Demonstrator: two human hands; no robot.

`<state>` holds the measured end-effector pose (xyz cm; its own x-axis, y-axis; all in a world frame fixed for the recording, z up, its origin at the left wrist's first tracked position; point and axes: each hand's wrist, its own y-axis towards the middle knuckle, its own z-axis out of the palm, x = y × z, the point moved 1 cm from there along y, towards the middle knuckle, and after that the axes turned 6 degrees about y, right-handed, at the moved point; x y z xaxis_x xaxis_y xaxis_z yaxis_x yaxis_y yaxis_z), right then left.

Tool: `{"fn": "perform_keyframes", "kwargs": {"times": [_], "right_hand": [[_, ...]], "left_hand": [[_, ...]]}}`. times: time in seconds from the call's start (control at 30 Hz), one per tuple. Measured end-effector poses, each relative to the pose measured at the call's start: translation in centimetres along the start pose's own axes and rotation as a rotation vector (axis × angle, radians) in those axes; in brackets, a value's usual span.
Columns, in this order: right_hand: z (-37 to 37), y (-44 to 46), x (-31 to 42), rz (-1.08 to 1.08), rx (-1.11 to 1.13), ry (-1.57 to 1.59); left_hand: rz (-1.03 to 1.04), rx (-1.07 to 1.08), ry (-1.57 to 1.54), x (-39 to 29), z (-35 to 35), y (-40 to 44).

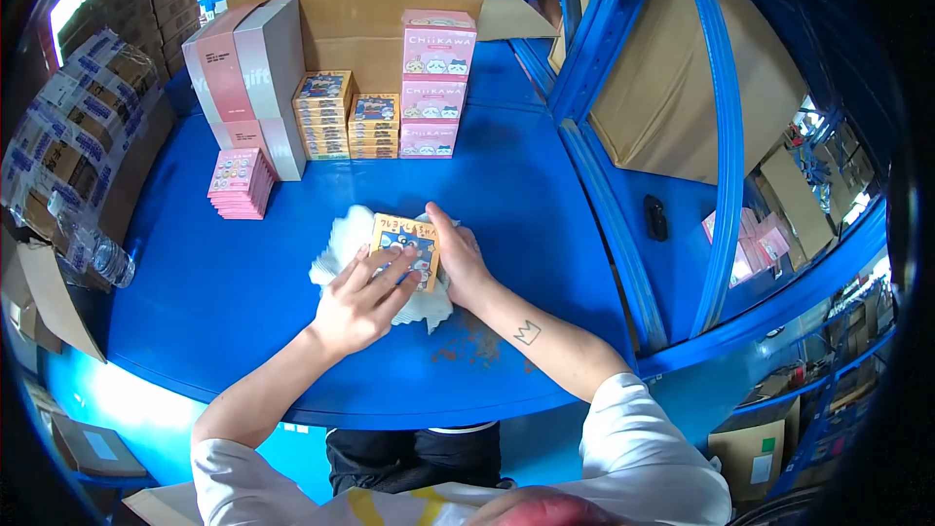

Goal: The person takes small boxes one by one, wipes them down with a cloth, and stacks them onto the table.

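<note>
A small flat yellow and blue cardboard box (421, 231) with cartoon figures lies over a crumpled white tissue (336, 245) near the middle of the blue table. My right hand (462, 261) grips the box along its right side, thumb up at the edge; its other fingers are mostly hidden behind the box and tissue. Across the front of the box rests my left hand (362, 300), with its fingers stretched out and apart. Tissue spreads out on the left and below the box, partly covered by both hands.
Behind stand stacked pink boxes (431, 102), yellow boxes (326, 117), a tall gift box (243, 78) and a pile of pink packs (241, 185). A plastic bottle (112, 261) is in an open carton at left. Blue rack posts (609, 224) border the right side. Brown crumbs (477, 346) dot the table (234, 331).
</note>
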<state>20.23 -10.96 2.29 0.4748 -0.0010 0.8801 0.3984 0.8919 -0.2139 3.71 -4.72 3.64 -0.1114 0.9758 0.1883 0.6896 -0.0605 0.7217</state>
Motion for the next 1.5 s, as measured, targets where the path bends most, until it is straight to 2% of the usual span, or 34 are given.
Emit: {"fn": "perform_keyframes", "kwargs": {"times": [0.07, 0.17, 0.23, 0.33, 0.4, 0.43, 0.5, 0.57, 0.6, 0.73, 0.83, 0.93, 1.07, 1.27, 1.4, 1.47, 1.5], "right_hand": [[-0.6, 0.2, 0.2, -0.017, -0.121, -0.231], [0.3, -0.5, 1.1, -0.089, -0.092, -0.184], [0.9, -0.5, 1.8, -0.061, 0.153, 0.453], [-1.2, -0.1, 1.7, 0.056, 0.242, 0.597], [-1.4, -0.6, 2.8, 0.075, 0.355, 0.622], [-2.8, 0.1, 1.7, 0.090, 0.368, 0.578], [-3.0, 0.3, 2.1, 0.074, 0.391, 0.483], [0.9, -2.7, 2.6, -0.047, -0.048, 0.017], [1.0, -3.1, 2.5, -0.028, -0.066, 0.026], [1.7, -3.2, 0.2, 0.087, 0.403, 0.605], [0.9, -3.6, -1.7, 0.120, 0.374, 0.660], [1.2, -1.4, -0.4, 0.071, 0.433, 0.687], [1.6, -1.5, 0.1, 0.056, -0.045, 0.068], [1.0, -1.3, 0.8, 0.013, -0.180, -0.251], [0.1, -0.3, 1.6, -0.223, -0.444, -0.253], [-1.1, -1.7, 2.0, -0.356, -0.058, -0.411], [1.2, -2.7, 2.6, -0.452, 0.192, -0.158]], "left_hand": [[-0.017, -0.001, -0.019, -0.1, 0.1, 0.1], [-0.038, -0.005, -0.021, 0.4, 0.0, 0.2], [-0.213, -0.044, -0.124, 1.4, 0.2, -0.3], [-0.274, -0.095, -0.175, 3.0, -0.3, -0.9], [-0.503, -0.197, -0.291, 3.6, -0.4, -1.0], [-0.510, -0.210, -0.301, 3.4, -0.4, -1.0], [-0.465, -0.294, -0.358, 3.1, -0.8, -0.3], [-0.422, -0.332, -0.430, 2.3, -1.0, -0.1], [-0.433, -0.313, -0.446, 1.9, -0.9, 0.0], [-0.153, -0.117, -0.302, -0.1, -0.2, -0.1], [-0.170, -0.064, -0.292, -1.4, 0.4, -1.2], [-0.112, -0.070, -0.208, 0.3, 1.3, 0.2], [0.001, -0.024, -0.052, 0.5, 1.3, 0.6], [-0.043, -0.055, -0.094, -0.5, -0.3, 0.9], [-0.094, -0.136, -0.163, 1.0, -2.4, 0.6], [-0.081, -0.130, -0.132, 1.5, -3.0, 0.4], [-0.090, -0.127, -0.133, 1.5, -2.7, 0.2]]}}
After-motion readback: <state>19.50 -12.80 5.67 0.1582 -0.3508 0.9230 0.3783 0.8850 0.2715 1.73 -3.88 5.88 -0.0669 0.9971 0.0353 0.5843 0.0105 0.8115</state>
